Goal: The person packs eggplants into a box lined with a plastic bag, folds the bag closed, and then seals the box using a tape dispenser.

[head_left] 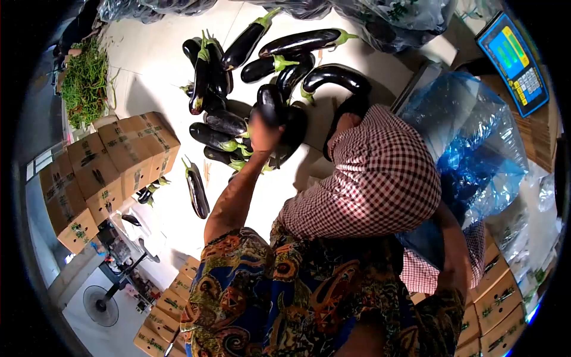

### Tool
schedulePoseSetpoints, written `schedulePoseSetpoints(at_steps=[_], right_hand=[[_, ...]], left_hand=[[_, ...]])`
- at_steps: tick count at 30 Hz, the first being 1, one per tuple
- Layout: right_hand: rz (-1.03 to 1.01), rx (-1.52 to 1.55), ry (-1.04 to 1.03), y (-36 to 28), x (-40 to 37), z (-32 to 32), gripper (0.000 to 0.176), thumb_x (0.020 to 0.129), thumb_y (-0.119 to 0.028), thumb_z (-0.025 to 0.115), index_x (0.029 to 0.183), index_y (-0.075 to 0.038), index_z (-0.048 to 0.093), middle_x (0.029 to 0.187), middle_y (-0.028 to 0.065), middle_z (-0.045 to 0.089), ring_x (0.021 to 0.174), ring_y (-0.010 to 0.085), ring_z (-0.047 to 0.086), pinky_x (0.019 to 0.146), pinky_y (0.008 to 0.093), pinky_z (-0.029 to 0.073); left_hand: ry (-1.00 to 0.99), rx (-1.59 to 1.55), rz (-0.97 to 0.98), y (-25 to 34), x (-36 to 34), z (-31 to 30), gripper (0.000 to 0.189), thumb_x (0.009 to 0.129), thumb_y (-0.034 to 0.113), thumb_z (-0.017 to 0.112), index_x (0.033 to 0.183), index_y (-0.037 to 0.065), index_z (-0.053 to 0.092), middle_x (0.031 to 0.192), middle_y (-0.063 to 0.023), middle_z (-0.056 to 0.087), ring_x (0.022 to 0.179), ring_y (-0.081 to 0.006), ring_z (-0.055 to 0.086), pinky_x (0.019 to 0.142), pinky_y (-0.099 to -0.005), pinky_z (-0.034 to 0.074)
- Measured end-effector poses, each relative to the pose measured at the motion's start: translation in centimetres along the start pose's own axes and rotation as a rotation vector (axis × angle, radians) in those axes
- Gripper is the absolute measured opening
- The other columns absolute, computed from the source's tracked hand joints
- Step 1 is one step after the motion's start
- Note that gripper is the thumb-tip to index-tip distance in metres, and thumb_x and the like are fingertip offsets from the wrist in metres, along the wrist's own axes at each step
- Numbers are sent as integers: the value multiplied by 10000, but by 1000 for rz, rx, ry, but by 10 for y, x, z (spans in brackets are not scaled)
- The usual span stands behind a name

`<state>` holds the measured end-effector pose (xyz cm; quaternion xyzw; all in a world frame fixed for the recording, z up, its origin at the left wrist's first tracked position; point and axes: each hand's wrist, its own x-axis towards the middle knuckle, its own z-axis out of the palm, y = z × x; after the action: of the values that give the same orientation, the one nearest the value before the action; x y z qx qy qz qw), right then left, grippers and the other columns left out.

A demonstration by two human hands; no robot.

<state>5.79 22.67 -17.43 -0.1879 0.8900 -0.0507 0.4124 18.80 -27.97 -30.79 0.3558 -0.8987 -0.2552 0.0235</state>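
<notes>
My left hand (265, 134) reaches down into a loose heap of dark purple eggplants on the pale floor. It is closed around one eggplant (270, 95), whose rounded end points away from me; the fingers are partly blurred. Several more lie close by, among them a curved eggplant (336, 76) to the right, one with a green stem (245, 46) at the top, and another (219, 122) just left of the hand. A single eggplant (197, 190) lies apart, nearer to me. My right forearm goes behind my checkered knee beside a blue plastic bag (470, 154), so that hand is hidden.
Cardboard boxes (113, 160) are stacked at the left, with more boxes (493, 303) at the lower right. A digital scale display (513, 64) stands at the upper right. Filled plastic bags (392, 24) line the far side. Green peppers (85, 83) lie in a pile at the upper left.
</notes>
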Motion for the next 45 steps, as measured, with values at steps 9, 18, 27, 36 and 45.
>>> schedulePoseSetpoints(at_steps=[9, 18, 27, 36, 45], right_hand=[[9, 43, 21, 8, -19, 13, 359, 866, -135, 591, 1207, -31, 546, 1232, 167, 560, 1138, 274, 531, 1000, 345, 396], [8, 74, 33, 8, -13, 17, 350, 878, -137, 573, 1213, -41, 541, 1247, 181, 546, 1154, 283, 520, 1016, 351, 380], [-79, 64, 92, 8, 12, 14, 341, 889, -138, 554, 1218, -51, 535, 1262, 194, 532, 1169, 292, 508, 1032, 357, 364], [-19, 185, -54, 0, 13, -37, 438, 751, -71, 536, 1189, -64, 562, 1236, 131, 560, 1213, 267, 458, 1049, 341, 330], [-226, 453, -61, -74, -39, -133, 157, 888, -178, 595, 816, -49, 647, 639, 71, 624, 601, 178, 582, 589, 324, 440]], left_hand=[[174, -97, 377, 43, 83, 0, 386, 768, 129, 651, 1120, -1, 559, 972, -221, 578, 889, -409, 553, 780, -454, 452], [-174, 328, 477, 127, 206, 83, 668, 696, 302, 753, 1278, 144, 464, 1190, -112, 535, 1156, -316, 463, 898, -548, 375], [-228, 554, 576, 136, 230, 84, 626, 605, 239, 785, 1154, 141, 501, 1129, -90, 479, 1119, -314, 472, 825, -550, 454], [-52, -118, 620, 132, 172, -60, 551, 586, 111, 754, 1083, 21, 532, 969, -148, 547, 885, -321, 567, 785, -388, 479], [183, -20, 1027, 266, 68, -152, 665, 665, 217, 791, 1241, 31, 515, 1207, -152, 554, 1134, -295, 519, 992, -380, 393]])
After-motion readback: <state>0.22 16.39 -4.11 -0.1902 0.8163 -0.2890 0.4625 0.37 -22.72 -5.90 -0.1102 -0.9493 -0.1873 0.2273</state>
